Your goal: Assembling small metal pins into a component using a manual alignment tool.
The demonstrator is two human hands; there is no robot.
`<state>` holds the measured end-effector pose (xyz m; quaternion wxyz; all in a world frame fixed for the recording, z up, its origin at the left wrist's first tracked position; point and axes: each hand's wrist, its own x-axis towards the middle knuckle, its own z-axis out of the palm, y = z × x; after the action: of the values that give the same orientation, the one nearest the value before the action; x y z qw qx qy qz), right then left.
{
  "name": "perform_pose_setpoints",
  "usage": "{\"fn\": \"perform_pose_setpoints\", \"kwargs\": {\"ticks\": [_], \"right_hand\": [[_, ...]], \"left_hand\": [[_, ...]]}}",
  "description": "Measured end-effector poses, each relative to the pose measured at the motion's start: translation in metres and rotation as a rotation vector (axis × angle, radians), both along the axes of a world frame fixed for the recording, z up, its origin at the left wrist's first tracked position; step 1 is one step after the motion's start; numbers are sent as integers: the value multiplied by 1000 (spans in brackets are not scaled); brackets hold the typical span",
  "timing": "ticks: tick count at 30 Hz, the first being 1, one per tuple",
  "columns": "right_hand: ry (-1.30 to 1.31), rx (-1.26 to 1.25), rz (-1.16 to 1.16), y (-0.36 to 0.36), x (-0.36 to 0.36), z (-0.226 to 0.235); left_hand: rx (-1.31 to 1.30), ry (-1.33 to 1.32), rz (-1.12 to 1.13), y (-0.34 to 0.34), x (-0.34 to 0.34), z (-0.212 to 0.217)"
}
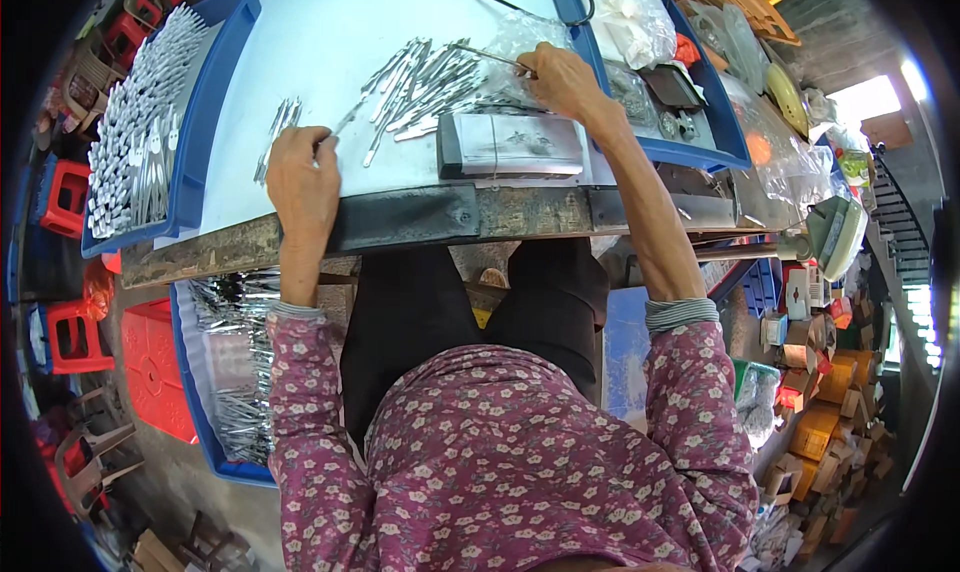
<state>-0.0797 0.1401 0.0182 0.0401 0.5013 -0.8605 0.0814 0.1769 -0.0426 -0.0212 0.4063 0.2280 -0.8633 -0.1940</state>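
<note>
My right hand (568, 80) is closed around a slim metal tool (490, 54), possibly tweezers, whose tip reaches over a heap of flat silver cutlery-like pieces (420, 84) on the white tabletop (300, 32). My left hand (305, 177) rests near the table's front edge with its fingers curled. A thin silver strip (350, 115) lies by its fingertips; whether they grip anything is hidden. Just beyond that hand is a small bunch of similar pieces (283, 122). Right of centre sits a pale, boxy block (520, 144) with a dark end and a band around it.
At left a blue tray (190, 177) holds rows of silver pieces; another blue tray (735, 152) at right contains plastic bags and small parts. Below the table's worn wooden edge (535, 210) stands a blue-rimmed bin (205, 422) of metal pieces, beside a red crate (158, 367).
</note>
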Motion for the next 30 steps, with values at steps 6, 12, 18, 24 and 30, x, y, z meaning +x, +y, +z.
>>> {"fn": "perform_pose_setpoints", "kwargs": {"ticks": [6,12,18,24,30], "right_hand": [[66,27,40,-6,0,-3],[-14,-22,45,-1,-7,-6],[-3,-73,27,3,-8,-7],[7,-150,-2,12,-8,-1],[-107,-261,-31,10,-12,0]], "left_hand": [[-47,-205,215,-31,11,-21],[-56,-330,284,-31,4,-24],[100,-173,-26,-10,-2,-20],[173,-313,-119,21,-22,-9],[72,-460,15,16,-32,-19]]}}
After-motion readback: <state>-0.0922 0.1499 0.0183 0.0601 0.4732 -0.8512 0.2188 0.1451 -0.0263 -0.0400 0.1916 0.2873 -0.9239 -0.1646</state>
